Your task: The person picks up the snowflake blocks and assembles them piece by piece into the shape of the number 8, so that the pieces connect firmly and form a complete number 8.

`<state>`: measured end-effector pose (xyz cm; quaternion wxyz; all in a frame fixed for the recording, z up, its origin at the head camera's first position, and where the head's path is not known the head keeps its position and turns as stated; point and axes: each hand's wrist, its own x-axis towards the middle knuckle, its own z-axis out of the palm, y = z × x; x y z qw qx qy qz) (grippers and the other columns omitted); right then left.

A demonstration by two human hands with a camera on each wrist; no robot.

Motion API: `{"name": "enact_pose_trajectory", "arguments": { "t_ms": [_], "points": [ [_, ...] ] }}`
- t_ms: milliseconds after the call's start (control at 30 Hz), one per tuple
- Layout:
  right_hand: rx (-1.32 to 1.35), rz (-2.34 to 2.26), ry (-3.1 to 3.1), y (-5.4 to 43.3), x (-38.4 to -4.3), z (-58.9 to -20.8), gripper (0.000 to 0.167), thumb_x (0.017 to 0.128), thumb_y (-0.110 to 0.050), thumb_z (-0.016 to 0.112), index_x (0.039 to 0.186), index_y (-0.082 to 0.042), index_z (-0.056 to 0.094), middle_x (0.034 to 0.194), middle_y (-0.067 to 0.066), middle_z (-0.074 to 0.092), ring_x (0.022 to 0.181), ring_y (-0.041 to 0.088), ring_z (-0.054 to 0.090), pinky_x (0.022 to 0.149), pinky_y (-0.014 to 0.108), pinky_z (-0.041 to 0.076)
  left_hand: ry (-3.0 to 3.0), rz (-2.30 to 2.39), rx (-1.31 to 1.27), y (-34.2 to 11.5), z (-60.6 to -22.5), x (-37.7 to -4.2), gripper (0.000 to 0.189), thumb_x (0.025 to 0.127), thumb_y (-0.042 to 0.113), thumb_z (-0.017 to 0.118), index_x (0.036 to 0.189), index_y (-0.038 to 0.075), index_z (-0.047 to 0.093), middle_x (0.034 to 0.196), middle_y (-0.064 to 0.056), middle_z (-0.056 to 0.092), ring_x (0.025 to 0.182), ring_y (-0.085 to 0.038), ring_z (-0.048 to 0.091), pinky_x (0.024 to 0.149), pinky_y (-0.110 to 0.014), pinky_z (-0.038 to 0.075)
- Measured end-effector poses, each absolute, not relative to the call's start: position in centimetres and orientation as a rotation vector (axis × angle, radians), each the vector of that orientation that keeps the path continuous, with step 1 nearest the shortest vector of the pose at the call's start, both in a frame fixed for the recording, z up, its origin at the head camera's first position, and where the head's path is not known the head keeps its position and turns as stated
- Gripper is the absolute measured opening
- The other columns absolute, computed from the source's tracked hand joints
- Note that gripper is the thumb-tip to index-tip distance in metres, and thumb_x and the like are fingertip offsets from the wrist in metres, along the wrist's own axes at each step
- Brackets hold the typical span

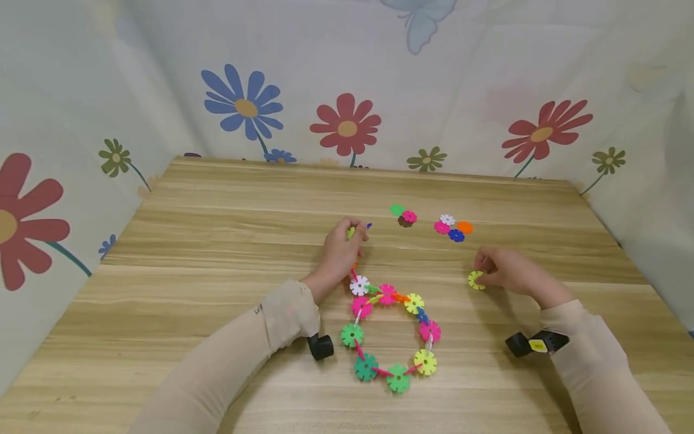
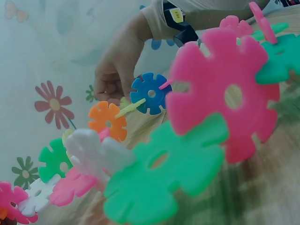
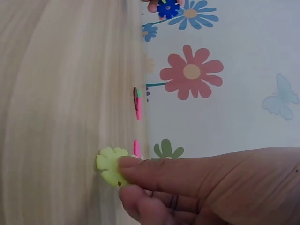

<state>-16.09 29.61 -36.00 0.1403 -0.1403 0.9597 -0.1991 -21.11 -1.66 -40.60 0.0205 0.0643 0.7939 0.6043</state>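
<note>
My right hand [image 1: 504,269] pinches a yellow notched plastic disc [image 1: 476,280] between thumb and fingers, just over the table on the right. In the right wrist view, the thumb lies across the face of this flower-shaped disc [image 3: 111,166]. Farther left, my left hand [image 1: 343,246] holds a yellow-green disc [image 1: 350,232], partly covered by the fingers, with a blue disc [image 3: 168,8] beside it. From under that hand a chain of interlocked discs runs down to a white disc [image 1: 359,286] and a ring of colored discs [image 1: 398,378]. The chain's upper part is hidden by the hand.
Toward the back lie two loose groups of discs, one with a green disc [image 1: 397,210], the other with an orange disc [image 1: 465,227] and a dark blue disc [image 1: 456,235]. A flower-printed cloth [image 1: 303,54] hangs behind the wooden table [image 1: 244,205].
</note>
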Motion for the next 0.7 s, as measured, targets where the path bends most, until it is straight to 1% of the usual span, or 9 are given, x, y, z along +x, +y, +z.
{"name": "enact_pose_trajectory", "arguments": {
  "t_ms": [133,200,333,400,467,633,700],
  "points": [
    [-0.395,-0.709,2.706,29.0,-16.6,-35.6,0.011,0.089,-0.005,0.064,0.095,0.001,0.056,0.071,0.005,0.059,0.058,0.013,0.053,0.052,0.026,0.047,2.454,1.873,0.197,-1.7,-40.6,-21.1,0.027,0.101,0.029,0.047,0.110,0.007,0.059,0.096,-0.009,0.066,0.059,-0.011,0.053,0.053,-0.020,0.040],
    [-0.395,-0.733,2.707,28.5,-17.1,-35.4,0.011,0.092,-0.008,0.062,0.096,0.001,0.056,0.072,0.007,0.060,0.056,0.014,0.054,0.049,0.026,0.047,2.450,1.875,0.198,-1.7,-40.5,-21.0,0.026,0.101,0.029,0.047,0.110,0.007,0.060,0.095,-0.009,0.066,0.059,-0.011,0.054,0.052,-0.020,0.040],
    [-0.339,-0.817,2.697,27.1,-18.3,-35.3,0.015,0.097,-0.014,0.056,0.101,-0.001,0.051,0.074,0.011,0.064,0.053,0.017,0.055,0.041,0.025,0.041,2.436,1.879,0.204,-1.7,-40.5,-21.1,0.027,0.101,0.029,0.047,0.110,0.006,0.060,0.096,-0.011,0.067,0.059,-0.012,0.054,0.051,-0.020,0.039],
    [-0.310,-0.900,2.690,26.3,-18.8,-35.3,0.017,0.099,-0.015,0.053,0.105,-0.001,0.047,0.076,0.014,0.066,0.053,0.017,0.056,0.041,0.024,0.040,2.432,1.881,0.213,-1.7,-40.5,-21.1,0.028,0.101,0.029,0.047,0.110,0.006,0.060,0.096,-0.012,0.067,0.059,-0.012,0.054,0.051,-0.020,0.040],
    [-0.305,-0.991,2.686,25.5,-19.3,-35.3,0.019,0.100,-0.015,0.050,0.108,0.001,0.045,0.077,0.017,0.066,0.052,0.016,0.056,0.042,0.026,0.042,2.427,1.879,0.222,-1.7,-40.6,-21.1,0.029,0.102,0.029,0.046,0.111,0.005,0.060,0.096,-0.012,0.067,0.059,-0.012,0.054,0.051,-0.020,0.040],
    [-0.359,-1.158,2.677,23.7,-20.3,-35.5,0.022,0.099,-0.011,0.053,0.113,0.004,0.046,0.078,0.021,0.065,0.054,0.014,0.058,0.051,0.030,0.052,2.413,1.878,0.232,-1.8,-40.5,-21.1,0.029,0.102,0.030,0.046,0.111,0.006,0.060,0.097,-0.013,0.067,0.060,-0.013,0.054,0.052,-0.019,0.040],
    [-0.390,-1.219,2.659,23.1,-20.6,-35.7,0.023,0.098,-0.009,0.053,0.115,0.005,0.048,0.080,0.022,0.065,0.056,0.014,0.059,0.054,0.031,0.054,2.404,1.882,0.236,-1.8,-40.5,-21.0,0.029,0.102,0.030,0.046,0.110,0.006,0.060,0.097,-0.013,0.067,0.060,-0.014,0.054,0.052,-0.019,0.040]
  ]
}}
